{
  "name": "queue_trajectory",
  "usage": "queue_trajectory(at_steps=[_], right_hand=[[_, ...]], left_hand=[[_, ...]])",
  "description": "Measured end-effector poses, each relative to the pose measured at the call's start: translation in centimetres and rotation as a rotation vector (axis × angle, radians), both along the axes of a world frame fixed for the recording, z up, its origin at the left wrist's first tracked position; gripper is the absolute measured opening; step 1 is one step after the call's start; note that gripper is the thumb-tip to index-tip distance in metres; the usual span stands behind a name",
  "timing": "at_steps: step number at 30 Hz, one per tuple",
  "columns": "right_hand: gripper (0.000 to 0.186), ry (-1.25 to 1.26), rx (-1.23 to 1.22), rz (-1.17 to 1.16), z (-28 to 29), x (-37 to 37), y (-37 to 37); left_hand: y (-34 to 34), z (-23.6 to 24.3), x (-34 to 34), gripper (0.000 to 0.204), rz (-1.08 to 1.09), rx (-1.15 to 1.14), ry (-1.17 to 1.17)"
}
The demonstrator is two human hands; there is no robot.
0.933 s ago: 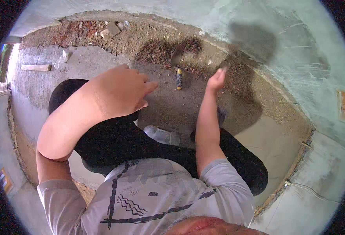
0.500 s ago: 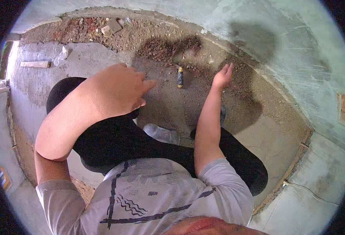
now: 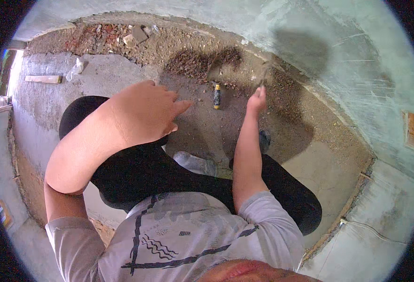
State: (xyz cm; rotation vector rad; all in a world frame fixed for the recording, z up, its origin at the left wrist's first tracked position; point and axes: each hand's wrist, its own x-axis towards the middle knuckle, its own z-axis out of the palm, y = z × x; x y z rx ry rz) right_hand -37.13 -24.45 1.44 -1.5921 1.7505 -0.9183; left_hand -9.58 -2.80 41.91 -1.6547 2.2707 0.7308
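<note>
My left hand [image 3: 153, 113] hangs above my bent left knee, its fingers loosely apart and nothing seen in it. Farther right, my right hand [image 3: 256, 100] is closed over the ground at the foot of the wall. From its top juts a slim greyish-brown tool [image 3: 264, 75], blurred against the soil, so its kind is unclear. Between the two hands a small dark cylinder with yellow ends [image 3: 217, 97] lies on the floor, touched by neither hand.
Loose gravel and soil [image 3: 188, 63] run along the wall [image 3: 310, 51]. Broken blocks [image 3: 135, 36] lie in the rubble at the back. To the left are a flat board [image 3: 43, 79] and a crumpled clear plastic bag [image 3: 75, 68]. A cable [image 3: 369, 229] hangs at the right.
My right hand has drawn slightly nearer and left. Its stretched fingers have closed, and the slim tool now shows above it. My left hand has hardly moved.
</note>
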Motion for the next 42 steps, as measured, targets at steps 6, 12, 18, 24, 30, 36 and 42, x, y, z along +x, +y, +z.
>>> queue_trajectory(at_steps=[6, 12, 18, 24, 30, 36, 42], right_hand=[[0.041, -0.027, -0.428, -0.021, 4.0, 0.1, -3.2], [0.04, 0.073, -0.202, 0.089, -1.7, -0.5, 1.4], [0.034, 0.117, 0.118, -0.045, 0.0, 0.1, 0.7], [0.039, -0.014, -0.353, -0.04, 4.8, 0.4, -2.8], [0.039, 0.238, -0.052, 0.097, -1.1, -0.3, 0.7], [0.04, 0.358, 0.224, 0.089, -2.3, -1.9, 0.6], [0.035, 0.33, 0.03, 0.128, -0.2, -0.2, 1.0]], left_hand=[[-0.2, 0.2, -0.3, 0.05, -0.021, 0.023, -0.024], [-0.4, 0.5, -0.5, 0.05, -0.018, 0.003, -0.034], [0.2, 0.2, -0.1, 0.048, -0.027, 0.006, -0.027], [0.1, 0.1, 0.0, 0.047, -0.029, -0.009, -0.03], [0.2, 0.1, -0.2, 0.047, -0.043, 0.014, -0.042], [0.7, 0.0, -0.2, 0.05, -0.055, -0.002, -0.074], [1.0, 0.0, -0.1, 0.05, -0.062, -0.041, -0.047]])
